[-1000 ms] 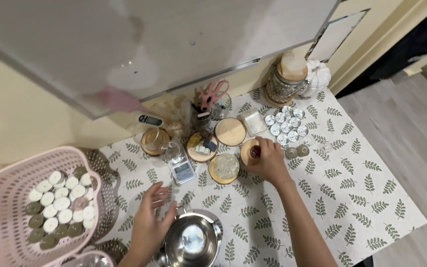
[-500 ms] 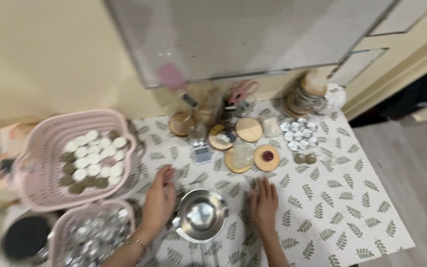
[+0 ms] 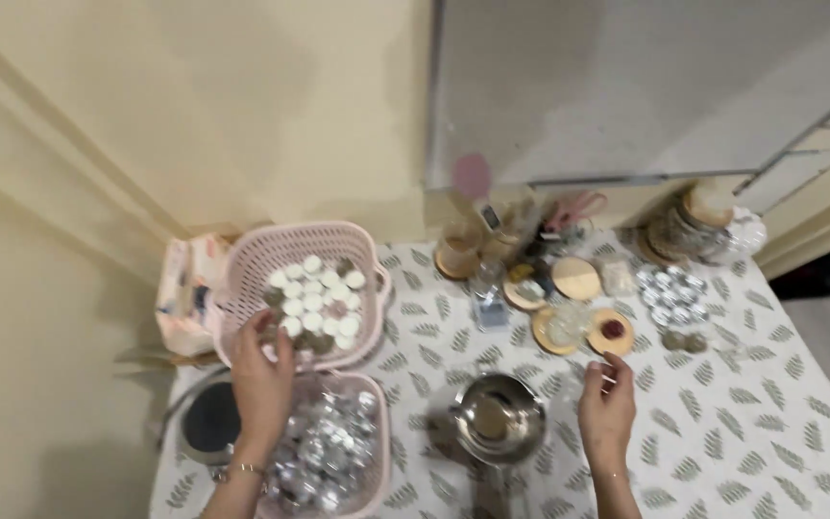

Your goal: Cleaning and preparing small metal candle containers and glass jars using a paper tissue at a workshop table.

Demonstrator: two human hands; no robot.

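Observation:
My left hand [image 3: 261,380] reaches over the near rim of a pink basket [image 3: 271,255], its fingertips among the round white and grey lidded pieces [image 3: 314,298] that fill it. Whether it grips one is hidden by the fingers. My right hand [image 3: 607,408] hovers over the leaf-patterned cloth [image 3: 742,413], fingers loosely curled with nothing seen in them. It is just right of a shiny steel pot [image 3: 497,418] and below a round wooden lid [image 3: 612,332] with a dark red blob on it.
A second pink basket [image 3: 377,452] holds several shiny silver cups. More wooden lids [image 3: 576,279], small silver tins [image 3: 670,293], jars and a stacked glass container [image 3: 698,226] stand along the wall. A dark round pan [image 3: 208,423] sits at the left table edge.
The view has swung left. My left hand moved from beside the steel pot up to the basket of white pieces. My right hand stays near the pot.

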